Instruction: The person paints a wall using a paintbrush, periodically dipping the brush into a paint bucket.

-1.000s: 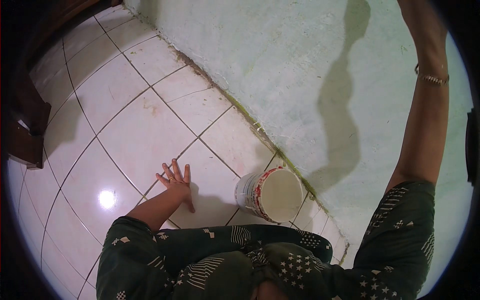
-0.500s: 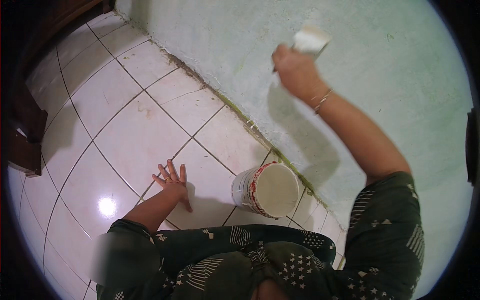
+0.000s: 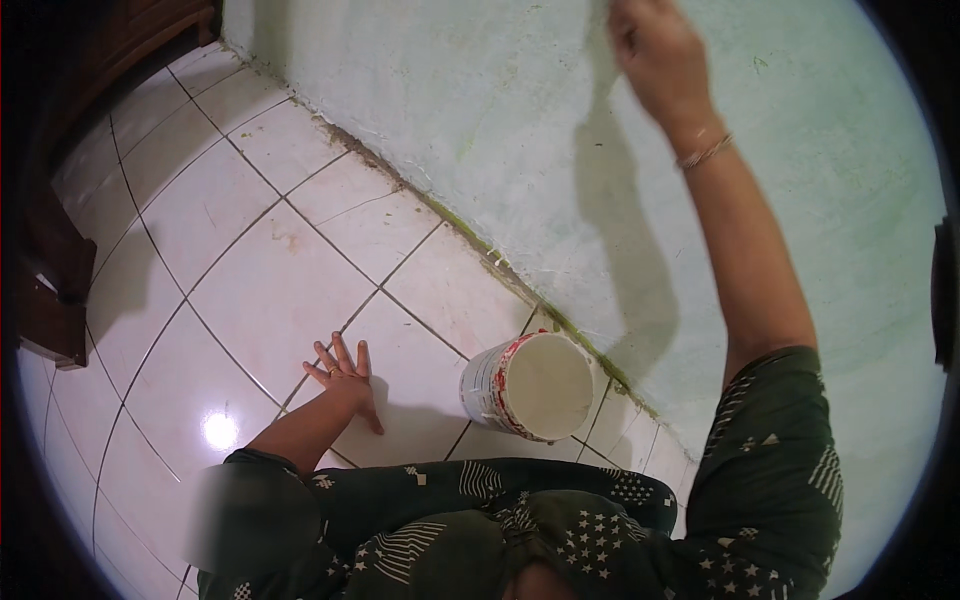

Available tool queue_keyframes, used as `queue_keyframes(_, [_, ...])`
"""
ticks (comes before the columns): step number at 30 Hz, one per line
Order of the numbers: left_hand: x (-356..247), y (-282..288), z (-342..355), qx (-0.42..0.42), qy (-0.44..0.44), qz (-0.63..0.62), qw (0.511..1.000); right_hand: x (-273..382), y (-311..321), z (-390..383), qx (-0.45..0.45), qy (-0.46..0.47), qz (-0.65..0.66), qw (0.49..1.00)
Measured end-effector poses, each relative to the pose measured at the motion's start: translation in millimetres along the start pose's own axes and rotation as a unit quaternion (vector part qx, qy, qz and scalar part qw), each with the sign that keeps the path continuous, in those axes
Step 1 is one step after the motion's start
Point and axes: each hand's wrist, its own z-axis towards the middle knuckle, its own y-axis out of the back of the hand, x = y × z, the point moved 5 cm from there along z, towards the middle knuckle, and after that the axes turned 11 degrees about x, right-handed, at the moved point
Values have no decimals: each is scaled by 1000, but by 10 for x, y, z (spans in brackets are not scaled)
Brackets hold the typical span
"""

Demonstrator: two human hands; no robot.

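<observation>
My right hand (image 3: 662, 60) is raised against the pale green wall (image 3: 800, 180) at the top edge of the view, its fingers closed. It grips the paintbrush seen half a second ago; the bristles are now beyond the picture's edge. Spread fingers mark my left hand (image 3: 345, 382), open and holding nothing, low over the white floor tiles; I cannot tell whether it touches them. Right of it stands a round paint bucket (image 3: 487, 385) with red smears below its rim and off-white paint inside.
A mossy, dirty seam (image 3: 460, 225) runs diagonally where wall meets floor, right behind the bucket. Dark wooden furniture (image 3: 55, 270) stands at the left, with more at the upper left. A dark object (image 3: 943, 295) sits at the far right edge.
My right hand has moved up and to the right along the wall, taking the paintbrush out of the picture. My left hand and the bucket stay nearly where they were.
</observation>
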Motion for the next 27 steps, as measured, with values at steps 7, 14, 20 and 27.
queue_keyframes(7, [-3,-3,6,11,7,2,1000,-176,-341,186,43,-25,-106,993])
queue_keyframes(14, [23,-19,43,-2,-8,-18,1000,1181,-1561,-996,270,62,118,953])
queue_keyframes(20, [14,34,-26,6,-13,-15,1000,1720,-1948,-1407,395,-9,225,891])
queue_keyframes(27, [18,16,-26,8,-9,-13,1000,712,-808,-197,94,-35,198,975])
